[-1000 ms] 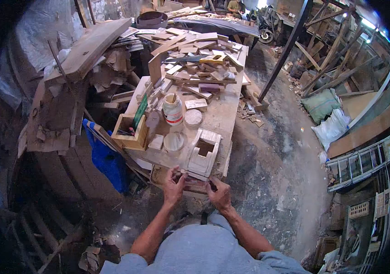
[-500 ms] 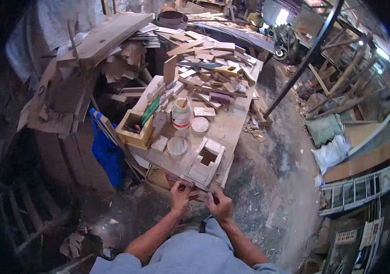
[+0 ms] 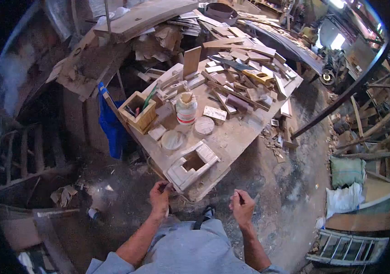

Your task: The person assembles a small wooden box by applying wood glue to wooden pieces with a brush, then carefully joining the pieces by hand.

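My left hand [image 3: 160, 199] is at the near left corner of the workbench [image 3: 224, 157], its fingers curled together beside the bench edge. What they pinch, if anything, is hidden. Off the bench's near right side, my right hand [image 3: 242, 206] hangs over the floor with thumb and fingers pressed together; anything in them is too small to name. Closest to my left hand lies a small wooden frame-like piece [image 3: 180, 177] with a stepped opening. Behind it are two round wooden discs, one [image 3: 173, 140] to the left and another [image 3: 204, 125] to the right.
A white glue jar [image 3: 186, 109] stands mid-bench, with a wooden box [image 3: 137, 113] of tools to its left. Wood offcuts [image 3: 250, 77] are heaped at the back. A dark metal post [image 3: 341, 93] slants at the right, and a ladder-like frame [image 3: 348, 246] lies lower right.
My hands have moved apart, the right one away from the bench edge to the right. My left hand stays near the corner. The view has turned, so the bench appears rotated.
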Tool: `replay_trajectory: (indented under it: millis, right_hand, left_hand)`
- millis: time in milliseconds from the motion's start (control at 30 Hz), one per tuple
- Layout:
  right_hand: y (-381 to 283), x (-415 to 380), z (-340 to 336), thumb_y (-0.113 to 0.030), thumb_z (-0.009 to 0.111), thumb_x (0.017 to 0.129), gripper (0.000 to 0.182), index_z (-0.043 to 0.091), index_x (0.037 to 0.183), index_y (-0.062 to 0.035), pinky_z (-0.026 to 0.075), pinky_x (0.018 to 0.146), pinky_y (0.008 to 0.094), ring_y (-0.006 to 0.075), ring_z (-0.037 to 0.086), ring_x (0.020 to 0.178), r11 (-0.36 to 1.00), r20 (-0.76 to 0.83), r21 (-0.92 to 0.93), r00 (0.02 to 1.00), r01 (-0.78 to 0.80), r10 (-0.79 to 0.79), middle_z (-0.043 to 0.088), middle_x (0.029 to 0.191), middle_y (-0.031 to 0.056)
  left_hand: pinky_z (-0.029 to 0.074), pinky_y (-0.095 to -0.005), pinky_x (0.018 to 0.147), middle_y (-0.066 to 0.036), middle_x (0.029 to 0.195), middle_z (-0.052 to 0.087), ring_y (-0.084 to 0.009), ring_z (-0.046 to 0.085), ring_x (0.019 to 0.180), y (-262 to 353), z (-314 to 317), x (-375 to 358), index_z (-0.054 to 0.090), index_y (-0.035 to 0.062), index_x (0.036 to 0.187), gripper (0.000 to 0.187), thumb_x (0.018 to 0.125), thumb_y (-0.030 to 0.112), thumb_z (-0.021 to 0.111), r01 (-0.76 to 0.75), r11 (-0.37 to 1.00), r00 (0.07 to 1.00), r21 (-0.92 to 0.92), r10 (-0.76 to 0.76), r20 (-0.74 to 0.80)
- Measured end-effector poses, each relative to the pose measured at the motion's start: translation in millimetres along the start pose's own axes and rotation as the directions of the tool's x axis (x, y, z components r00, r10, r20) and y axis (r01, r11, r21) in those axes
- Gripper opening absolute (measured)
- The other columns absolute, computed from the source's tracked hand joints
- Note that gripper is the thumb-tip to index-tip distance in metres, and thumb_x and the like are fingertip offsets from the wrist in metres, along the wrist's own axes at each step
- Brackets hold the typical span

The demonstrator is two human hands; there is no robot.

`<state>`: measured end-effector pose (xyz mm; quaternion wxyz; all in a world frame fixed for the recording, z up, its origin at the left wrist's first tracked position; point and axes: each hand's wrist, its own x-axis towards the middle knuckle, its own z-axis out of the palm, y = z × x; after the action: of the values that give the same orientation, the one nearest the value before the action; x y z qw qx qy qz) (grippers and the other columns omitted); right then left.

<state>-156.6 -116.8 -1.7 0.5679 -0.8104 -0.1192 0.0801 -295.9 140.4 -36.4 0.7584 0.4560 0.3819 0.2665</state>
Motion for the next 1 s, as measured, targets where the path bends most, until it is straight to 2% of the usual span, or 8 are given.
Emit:
replay_trajectory:
  millis: [100, 233, 333, 467, 533, 767, 867, 1000]
  right_hand:
    - [12.0, 20.7, -27.9, -0.01, 0.063, 0.101, 0.017, 0.071, 0.109, 0.0032, 0.052, 0.053, 0.0284, 0.012, 0.066, 0.058, 1.0, 0.048, 0.015, 0.999, -0.019, 0.019, 0.071, 0.075, 0.0079]
    - [18.7, 42.3, -47.1, -0.009, 0.063, 0.1, 0.016, 0.07, 0.108, 0.003, 0.052, 0.052, 0.0287, 0.0122, 0.066, 0.058, 1.0, 0.107, -0.001, 0.994, 0.019, -0.019, 0.071, 0.076, 0.0087]
    - [21.7, 48.4, -48.8, -0.008, 0.062, 0.099, 0.016, 0.07, 0.107, 0.0035, 0.052, 0.051, 0.0292, 0.0126, 0.066, 0.057, 0.999, 0.171, 0.034, 0.985, -0.005, 0.0, 0.071, 0.077, 0.0091]
    - [28.6, 50.6, -43.3, -0.008, 0.062, 0.099, 0.017, 0.07, 0.107, 0.0042, 0.052, 0.052, 0.0293, 0.0132, 0.066, 0.057, 0.998, 0.277, 0.034, 0.959, 0.047, -0.054, 0.071, 0.077, 0.0095]
    - [36.4, 51.4, -38.4, -0.009, 0.062, 0.099, 0.017, 0.07, 0.107, 0.0043, 0.052, 0.052, 0.0292, 0.013, 0.066, 0.058, 0.996, 0.319, 0.006, 0.944, 0.09, -0.088, 0.071, 0.077, 0.0098]
    - [20.5, 54.3, -25.2, -0.011, 0.061, 0.102, 0.019, 0.07, 0.108, 0.0046, 0.053, 0.051, 0.0271, 0.0116, 0.066, 0.059, 1.0, 0.388, 0.017, 0.921, 0.021, -0.026, 0.072, 0.08, 0.0087]
    - [16.0, 55.2, -17.7, -0.01, 0.062, 0.1, 0.019, 0.071, 0.108, 0.0048, 0.053, 0.053, 0.0288, 0.0127, 0.067, 0.059, 0.998, 0.373, -0.024, 0.927, 0.051, -0.039, 0.073, 0.077, 0.0102]
    - [22.0, 49.1, -9.7, -0.01, 0.062, 0.101, 0.019, 0.071, 0.108, 0.0044, 0.053, 0.053, 0.0281, 0.0124, 0.067, 0.059, 0.995, 0.377, -0.045, 0.924, 0.088, -0.065, 0.073, 0.079, 0.0096]
  left_hand:
    - [0.064, -0.037, 0.065, -0.003, 0.091, 0.068, -0.0136, 0.067, 0.084, -3.0, 6.6, -12.5, 0.065, 0.0062, 0.106, 0.01, 0.098, 0.01, 0.07, 0.062, 0.99, 0.995, -0.127, -0.072, -0.071]
    - [0.064, -0.0359, 0.066, -0.002, 0.092, 0.067, -0.0138, 0.067, 0.076, -14.5, 13.7, -13.5, 0.066, 0.0065, 0.107, 0.011, 0.098, 0.011, 0.071, 0.0, 0.99, 0.989, -0.144, -0.022, -0.15]
    - [0.06, -0.0372, 0.07, -0.002, 0.094, 0.069, -0.0157, 0.068, 0.083, -9.8, 18.3, -20.3, 0.066, 0.0072, 0.11, 0.015, 0.096, 0.011, 0.073, 0.017, 0.988, 0.983, -0.157, -0.045, -0.178]
    - [0.053, -0.0277, 0.081, 0.0, 0.099, 0.071, -0.0114, 0.066, 0.089, -9.7, 24.0, -23.5, 0.07, 0.0078, 0.113, 0.02, 0.094, 0.01, 0.076, -0.023, 0.992, 0.974, -0.128, -0.006, -0.225]
    - [0.057, -0.0301, 0.07, -0.001, 0.095, 0.07, -0.011, 0.065, 0.081, -13.0, 25.8, -22.6, 0.069, 0.0085, 0.11, 0.016, 0.095, 0.009, 0.074, -0.063, 0.991, 0.969, -0.12, 0.032, -0.245]
    - [0.061, -0.0306, 0.066, 0.0, 0.095, 0.071, -0.011, 0.067, 0.08, -13.5, 21.2, -19.3, 0.069, 0.0077, 0.112, 0.019, 0.094, 0.01, 0.076, 0.014, 0.978, 0.976, -0.207, -0.058, -0.211]
    - [0.061, -0.0317, 0.068, 0.0, 0.102, 0.072, -0.0122, 0.069, 0.088, -13.0, 18.5, -18.9, 0.069, 0.0074, 0.112, 0.024, 0.092, 0.011, 0.079, 0.001, 0.986, 0.983, -0.169, -0.033, -0.183]
    - [0.063, -0.0329, 0.069, -0.001, 0.101, 0.072, -0.0125, 0.069, 0.084, -16.7, 15.6, -13.8, 0.067, 0.0057, 0.115, 0.023, 0.094, 0.01, 0.076, 0.016, 0.99, 0.985, -0.142, -0.04, -0.169]
